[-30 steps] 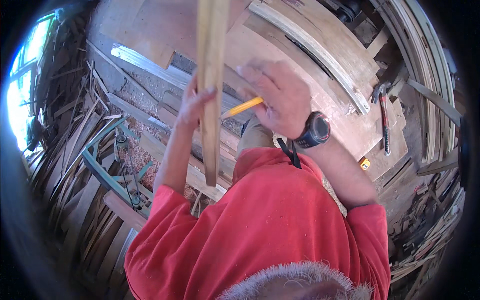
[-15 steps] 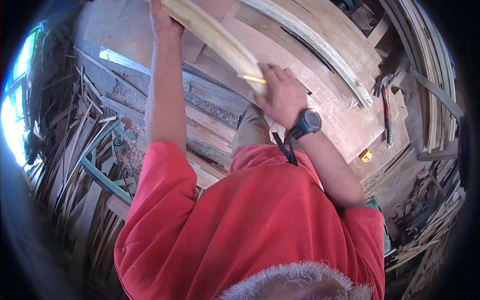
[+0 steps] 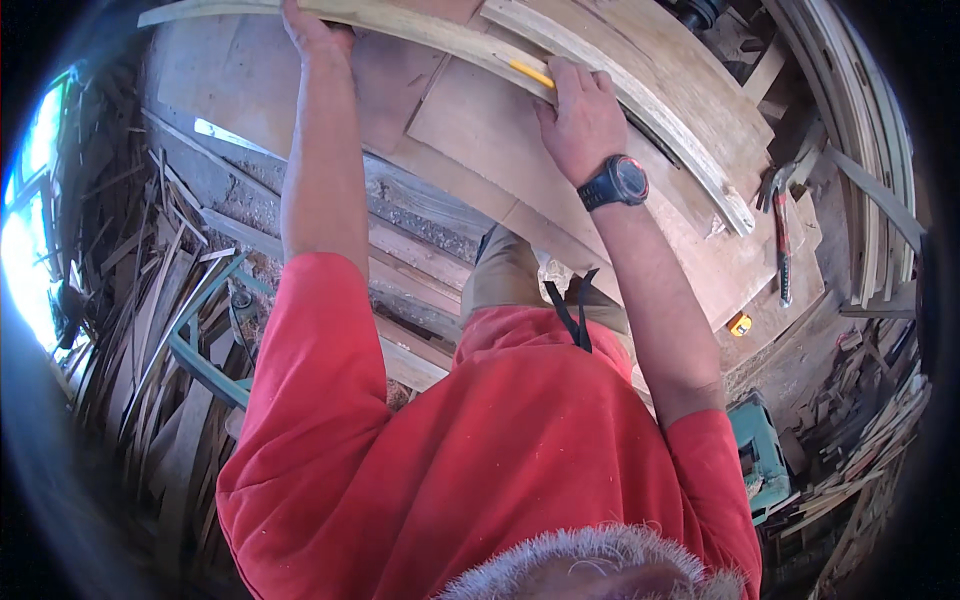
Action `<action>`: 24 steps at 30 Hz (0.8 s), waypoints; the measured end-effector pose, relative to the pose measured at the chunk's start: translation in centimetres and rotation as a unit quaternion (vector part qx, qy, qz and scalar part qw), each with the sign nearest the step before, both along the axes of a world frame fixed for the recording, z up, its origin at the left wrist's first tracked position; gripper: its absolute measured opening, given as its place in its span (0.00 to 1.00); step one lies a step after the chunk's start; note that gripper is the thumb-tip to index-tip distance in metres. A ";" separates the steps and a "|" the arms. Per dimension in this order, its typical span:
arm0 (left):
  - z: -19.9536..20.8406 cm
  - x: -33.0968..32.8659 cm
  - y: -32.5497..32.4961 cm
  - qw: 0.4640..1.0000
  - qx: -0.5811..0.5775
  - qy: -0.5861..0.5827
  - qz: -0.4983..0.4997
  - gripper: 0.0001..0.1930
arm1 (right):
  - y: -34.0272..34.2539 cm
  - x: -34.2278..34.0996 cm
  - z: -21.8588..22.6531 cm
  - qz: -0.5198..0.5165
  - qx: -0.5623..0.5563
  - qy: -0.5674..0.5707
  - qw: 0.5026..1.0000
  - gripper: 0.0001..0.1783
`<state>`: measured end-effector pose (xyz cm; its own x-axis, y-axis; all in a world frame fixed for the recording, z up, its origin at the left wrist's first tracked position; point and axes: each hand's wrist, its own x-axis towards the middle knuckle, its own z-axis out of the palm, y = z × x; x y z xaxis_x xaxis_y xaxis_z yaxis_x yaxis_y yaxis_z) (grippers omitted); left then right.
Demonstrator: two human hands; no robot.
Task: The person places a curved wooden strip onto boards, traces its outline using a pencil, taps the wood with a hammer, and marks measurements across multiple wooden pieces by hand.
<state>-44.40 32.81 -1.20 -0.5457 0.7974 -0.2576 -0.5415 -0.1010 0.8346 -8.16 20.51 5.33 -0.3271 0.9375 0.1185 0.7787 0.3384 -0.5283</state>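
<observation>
A long, slightly curved pale wooden strip [image 3: 420, 33] runs across the top of the view, over the plywood sheets. My left hand [image 3: 318, 30] grips it left of the middle, with some fingers hidden behind the wood. At its right end my right hand [image 3: 585, 120] has its fingers wrapped round the wood, and a yellow pencil [image 3: 532, 73] sticks out from that hand toward the left, along the strip. A second curved strip [image 3: 640, 95] lies just beyond my right hand on the plywood.
On the plywood [image 3: 480, 130] at the right are a hammer [image 3: 782, 240] and a yellow tape measure [image 3: 739, 325]. Tall boards [image 3: 870, 150] stand at the far right. Scrap wood [image 3: 150, 330] piles up at the left, near a green metal frame [image 3: 200, 365].
Both hands have carried the wooden strip away from my body, and it now lies more crosswise beside the second strip. My right arm has stretched forward, with the pencil still in that hand.
</observation>
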 end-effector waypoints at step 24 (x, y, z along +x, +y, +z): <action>-1.4 -0.3 3.7 0.999 0.002 -0.032 -0.016 0.37 | 2.1 -0.6 -1.6 -0.027 0.008 0.031 0.999 0.26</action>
<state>-44.74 36.47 -2.56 -0.5019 0.8156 -0.2879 -0.5971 -0.0859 0.7975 -8.80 22.57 3.76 -0.2683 0.9514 0.1512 0.7623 0.3057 -0.5705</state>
